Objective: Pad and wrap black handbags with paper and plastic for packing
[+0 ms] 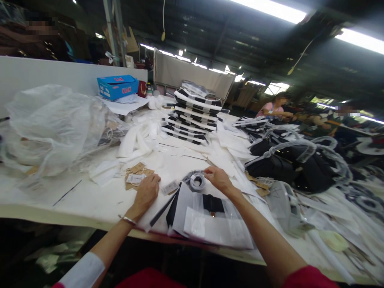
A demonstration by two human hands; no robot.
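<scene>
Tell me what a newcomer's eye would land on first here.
The tall stack of black-and-white striped pieces in the middle, far side, draws the eye first, then the blue box at the back left. Nearer, the right hand pinches a small coil over flat packets, while the left hand rests beside paper tags.

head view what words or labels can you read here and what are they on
"KAA": seemingly, in blurred letters on the side of the blue box; not certain.
Red print on the box top: too blurred to read.
Brown tags by the left hand: print too small.
White label: unreadable.
Coiled band in the right hand: no text visible.
</scene>
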